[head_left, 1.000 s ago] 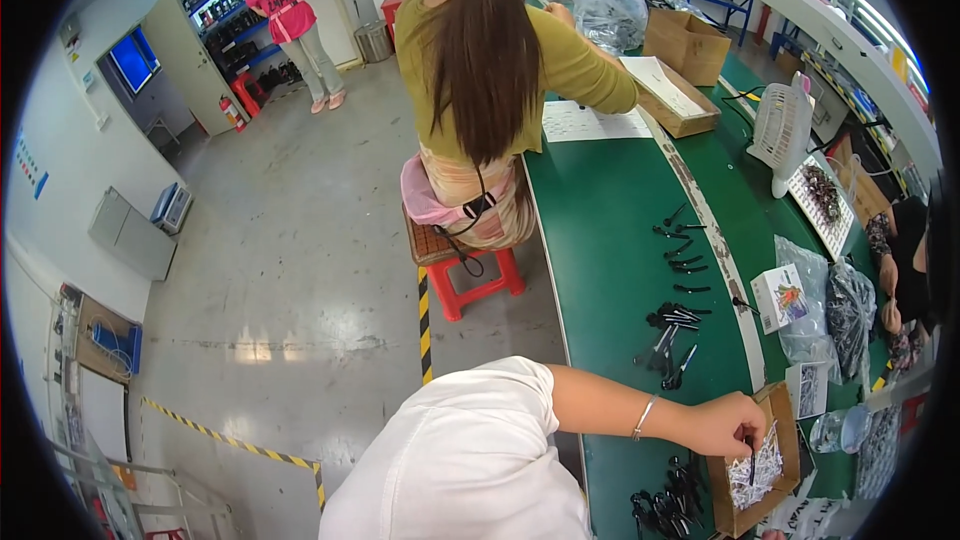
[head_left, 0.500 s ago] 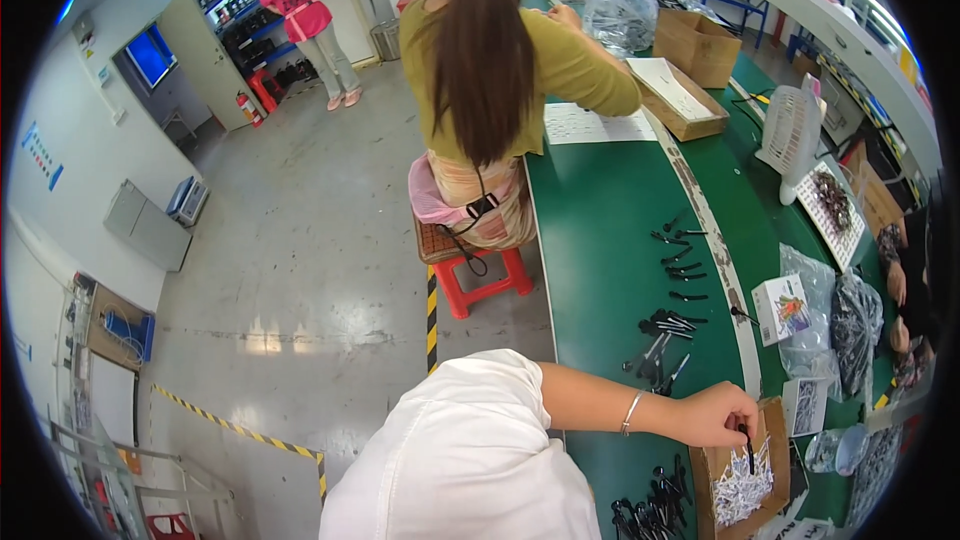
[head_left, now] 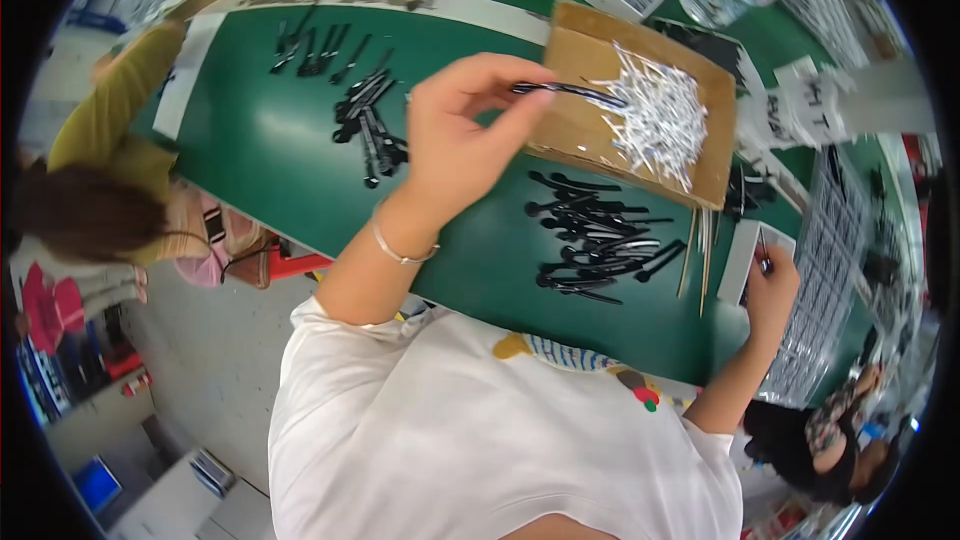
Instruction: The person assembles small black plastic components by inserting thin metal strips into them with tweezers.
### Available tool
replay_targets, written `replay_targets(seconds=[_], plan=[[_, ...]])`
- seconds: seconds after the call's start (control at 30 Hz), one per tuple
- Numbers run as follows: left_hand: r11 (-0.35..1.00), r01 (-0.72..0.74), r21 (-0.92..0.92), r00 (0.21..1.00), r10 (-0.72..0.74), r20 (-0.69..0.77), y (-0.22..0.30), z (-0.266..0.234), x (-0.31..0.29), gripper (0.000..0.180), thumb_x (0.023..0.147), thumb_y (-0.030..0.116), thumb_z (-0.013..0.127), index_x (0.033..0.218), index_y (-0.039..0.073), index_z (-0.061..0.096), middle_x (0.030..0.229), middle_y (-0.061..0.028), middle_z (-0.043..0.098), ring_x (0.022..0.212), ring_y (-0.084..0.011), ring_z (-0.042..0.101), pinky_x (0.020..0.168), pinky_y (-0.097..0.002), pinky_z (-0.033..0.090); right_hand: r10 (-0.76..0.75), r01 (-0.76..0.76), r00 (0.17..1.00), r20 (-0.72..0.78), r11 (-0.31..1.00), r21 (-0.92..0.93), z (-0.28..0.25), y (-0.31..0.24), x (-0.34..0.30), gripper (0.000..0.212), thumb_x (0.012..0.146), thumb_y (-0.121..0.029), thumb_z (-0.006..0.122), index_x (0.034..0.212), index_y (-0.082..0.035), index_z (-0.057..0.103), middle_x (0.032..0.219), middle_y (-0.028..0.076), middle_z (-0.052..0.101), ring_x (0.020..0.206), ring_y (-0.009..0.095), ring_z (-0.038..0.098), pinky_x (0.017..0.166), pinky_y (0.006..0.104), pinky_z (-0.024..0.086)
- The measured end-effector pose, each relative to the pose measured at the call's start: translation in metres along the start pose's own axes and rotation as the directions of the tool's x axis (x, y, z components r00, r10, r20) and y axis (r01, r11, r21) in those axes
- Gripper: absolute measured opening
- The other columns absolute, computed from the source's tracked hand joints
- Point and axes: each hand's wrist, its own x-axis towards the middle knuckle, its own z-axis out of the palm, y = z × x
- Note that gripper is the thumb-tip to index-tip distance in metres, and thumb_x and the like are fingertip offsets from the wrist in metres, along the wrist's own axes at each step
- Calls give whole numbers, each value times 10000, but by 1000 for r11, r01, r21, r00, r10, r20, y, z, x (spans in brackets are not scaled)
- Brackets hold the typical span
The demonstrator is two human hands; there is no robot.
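Here, a brown cardboard tray (head_left: pixel 585 120) of white strips lies at one o'clock; the left hand (head_left: pixel 465 130) pinches a black clip (head_left: pixel 565 90), while the right hand (head_left: pixel 772 285) grips a thin piece.

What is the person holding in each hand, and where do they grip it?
The left hand pinches a thin black strip by its near end, over the cardboard tray. The right hand grips something small by the white box; what it is cannot be told.

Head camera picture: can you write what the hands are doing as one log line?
left hand: pinching thin black piece over cardboard tray of white bits | right hand: touching white card | black pieces pile: on green table
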Motion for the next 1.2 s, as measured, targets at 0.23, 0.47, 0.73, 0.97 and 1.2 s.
replay_targets(seconds=[0.23,0.47,0.73,0.97,1.2], plan=[[1000,-3,25,999,2,47,4,7,-10,171,768,-55,675,934,-18,662,908,-69,662,805,-115,634,695,-219,522,105,-102,994,4,961,259,-11,30,-12,76,777,0,664,849,-8,641,719,-13,544,606,50,452,551,194,371],[999,-29,46,998,27,49,11,8,-17,177,759,-64,672,932,-25,660,909,-76,663,812,-126,637,725,-229,526,192,-191,981,30,926,326,-16,34,-15,66,803,-21,669,836,15,624,705,-32,558,614,31,463,553,166,355],[996,-49,77,996,43,84,16,14,-16,175,757,-71,670,926,-27,664,888,-74,664,803,-121,633,728,-233,528,139,6,988,-70,412,911,-34,-37,-19,53,846,-31,581,890,-17,556,765,107,653,423,3,288,391,169,187],[990,-116,78,993,113,39,16,24,-28,172,735,-93,680,902,-52,661,861,-84,673,770,-118,636,705,-226,530,-205,-282,946,252,-135,950,21,-178,-13,98,813,-10,627,872,-38,554,707,62,600,500,31,404,428,176,259],[959,-234,158,972,233,23,20,27,-34,177,699,-89,703,869,-63,663,838,-104,688,730,-135,653,671,-226,520,-190,-290,948,257,-170,942,37,-207,-15,93,807,-35,679,832,-30,589,646,-32,518,509,21,369,436,184,219]])
